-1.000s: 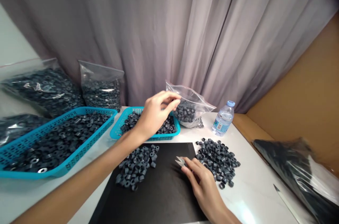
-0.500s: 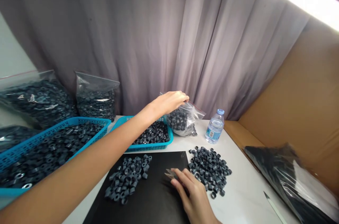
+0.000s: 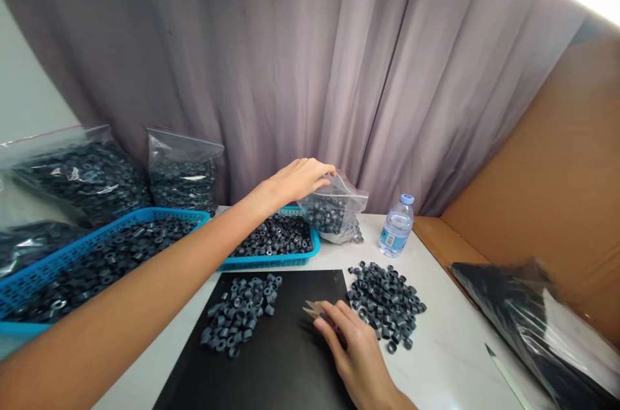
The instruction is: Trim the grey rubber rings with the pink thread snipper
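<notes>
Work is judged part-done: loose rings (image 3: 239, 313) are left beside the left and right edges of the mat (image 3: 281, 368). Snips (image 3: 312, 310) are held by the right hand (image 3: 356, 339); whether the bag (image 3: 332, 213) is gripped by the left hand (image 3: 303, 179) cannot be told.

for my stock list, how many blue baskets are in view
2: one blue basket at the left, another blue basket beyond the black mat, both partly hidden behind the left forearm. Others could be out of sight.

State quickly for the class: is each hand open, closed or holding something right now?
Left hand: at the top of the clear bag; grip cannot be told.
Right hand: closed, holding a small two-bladed tool.
</notes>
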The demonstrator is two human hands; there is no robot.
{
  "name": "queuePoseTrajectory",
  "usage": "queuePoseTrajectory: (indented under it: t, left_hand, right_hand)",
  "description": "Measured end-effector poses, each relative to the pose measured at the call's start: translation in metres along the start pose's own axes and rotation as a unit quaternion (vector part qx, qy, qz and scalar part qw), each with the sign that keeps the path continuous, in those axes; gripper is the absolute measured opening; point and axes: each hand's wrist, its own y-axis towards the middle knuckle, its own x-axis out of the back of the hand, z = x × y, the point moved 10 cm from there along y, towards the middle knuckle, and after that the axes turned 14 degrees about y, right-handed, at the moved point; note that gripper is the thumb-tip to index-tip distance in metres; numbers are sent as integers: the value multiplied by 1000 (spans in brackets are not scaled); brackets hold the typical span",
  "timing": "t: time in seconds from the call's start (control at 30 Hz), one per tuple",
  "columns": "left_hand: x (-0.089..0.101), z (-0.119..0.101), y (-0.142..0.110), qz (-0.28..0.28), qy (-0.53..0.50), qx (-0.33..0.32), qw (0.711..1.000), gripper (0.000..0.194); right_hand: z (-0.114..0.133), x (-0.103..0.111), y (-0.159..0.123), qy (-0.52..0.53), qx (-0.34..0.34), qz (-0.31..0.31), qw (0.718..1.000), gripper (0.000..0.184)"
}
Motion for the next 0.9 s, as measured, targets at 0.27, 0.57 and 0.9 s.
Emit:
queuePoseTrajectory:
  t: [0.27, 0.57, 0.9]
  left_hand:
    - [45, -16, -65, -130, 33, 48, 990, 24]
    - [-58, 3, -239, 63, -42, 186, 980, 26]
    - [-68, 3, -268, 89, -129, 227, 961, 26]
  right_hand:
    - [-9, -1, -2, -12, -40, 21, 999, 25]
    - [-13, 0, -5, -28, -61, 49, 997, 24]
    - [-14, 0, -7, -51, -60, 60, 995, 27]
